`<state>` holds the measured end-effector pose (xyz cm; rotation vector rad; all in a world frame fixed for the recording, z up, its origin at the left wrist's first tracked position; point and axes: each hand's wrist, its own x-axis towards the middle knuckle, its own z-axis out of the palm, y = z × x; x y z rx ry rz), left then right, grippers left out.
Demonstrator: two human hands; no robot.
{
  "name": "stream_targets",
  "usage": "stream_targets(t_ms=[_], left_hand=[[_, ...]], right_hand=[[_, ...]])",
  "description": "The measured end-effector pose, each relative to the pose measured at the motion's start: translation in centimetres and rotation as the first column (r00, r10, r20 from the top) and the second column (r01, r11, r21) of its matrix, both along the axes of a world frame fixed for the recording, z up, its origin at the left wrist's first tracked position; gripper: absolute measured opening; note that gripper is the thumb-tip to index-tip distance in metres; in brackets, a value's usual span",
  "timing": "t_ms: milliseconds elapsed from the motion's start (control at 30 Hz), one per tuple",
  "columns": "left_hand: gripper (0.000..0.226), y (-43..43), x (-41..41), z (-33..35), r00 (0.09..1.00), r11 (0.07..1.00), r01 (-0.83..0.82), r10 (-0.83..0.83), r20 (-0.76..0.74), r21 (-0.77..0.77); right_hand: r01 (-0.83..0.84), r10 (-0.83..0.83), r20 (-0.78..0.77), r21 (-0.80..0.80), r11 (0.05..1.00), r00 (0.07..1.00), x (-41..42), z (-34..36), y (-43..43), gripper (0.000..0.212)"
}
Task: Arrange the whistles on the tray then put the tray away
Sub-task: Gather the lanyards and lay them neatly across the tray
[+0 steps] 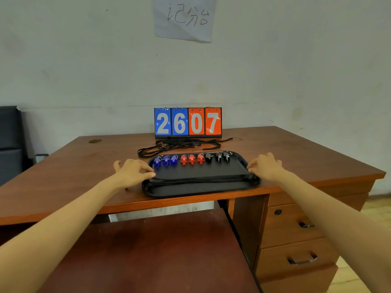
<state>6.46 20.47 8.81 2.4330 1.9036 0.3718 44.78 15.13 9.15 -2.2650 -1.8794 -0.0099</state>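
Note:
A black tray (201, 171) sits on a stack of like black trays (201, 189) near the desk's front edge. Along its far rim runs a row of whistles: three blue whistles (166, 161), three red whistles (191, 159) and three black whistles (218, 157). My left hand (135, 172) holds the top tray's left edge with curled fingers. My right hand (266, 168) holds its right edge the same way. The top tray's near edge looks slightly raised off the stack.
A flip scoreboard (187, 122) reading 2607 stands behind the trays, with black lanyards (177, 145) tangled before it. The brown desk (84, 172) has drawers (296, 227) at right and a pull-out shelf (165, 250) below. A dark chair (10, 140) stands at far left.

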Motion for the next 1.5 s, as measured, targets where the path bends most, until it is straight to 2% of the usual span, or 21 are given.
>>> stream_targets(t_ms=[100, 200, 333, 667, 833, 1033, 1167, 1333, 1500], left_hand=[[0.030, -0.2, -0.2, -0.2, 0.996, 0.995, 0.088, -0.088, -0.003, -0.038], [0.029, -0.5, 0.0, -0.5, 0.996, 0.995, 0.089, -0.090, -0.023, -0.055], [0.022, -0.9, 0.2, -0.8, 0.998, 0.998, 0.058, -0.058, 0.006, -0.018], [0.020, -1.7, 0.1, -0.8, 0.998, 0.998, 0.054, -0.053, 0.036, -0.036], [0.031, -1.6, 0.9, -0.4, 0.998, 0.998, 0.062, -0.061, 0.035, -0.019], [0.034, 0.7, 5.1, 1.5, 0.970, 0.980, 0.178, -0.190, 0.149, 0.092], [0.038, 5.0, 9.0, 3.3, 0.973, 0.974, 0.195, -0.207, 0.105, 0.117], [0.032, 12.4, 12.4, 4.0, 0.982, 0.983, 0.175, -0.177, 0.060, 0.047], [0.030, 18.6, 13.9, 2.2, 0.980, 0.976, 0.171, -0.154, 0.128, -0.134]], right_hand=[[-0.114, 0.116, 0.026, -0.069, 0.991, 0.993, 0.2, 0.2, -0.1, 0.033], [-0.150, 0.162, 0.074, -0.142, 0.978, 0.984, 0.3, -0.2, -0.3, 0.034], [-0.148, 0.155, 0.080, -0.091, 0.985, 0.985, 0.2, -0.5, -0.5, 0.027], [-0.144, 0.147, 0.045, -0.049, 0.988, 0.988, 0.3, -1.0, -0.6, 0.027], [-0.169, 0.169, 0.019, 0.032, 0.985, 0.986, 0.0, -0.8, -0.6, 0.030], [-0.265, 0.263, 0.035, 0.181, 0.947, 0.964, -2.1, 0.5, 2.4, 0.027], [-0.253, 0.278, -0.058, 0.266, 0.930, 0.959, -3.2, 2.0, 6.5, 0.029], [-0.246, 0.259, -0.077, 0.153, 0.957, 0.963, -3.7, 2.9, 14.1, 0.031], [-0.306, 0.305, -0.031, -0.035, 0.951, 0.952, -4.6, 2.1, 21.1, 0.035]])
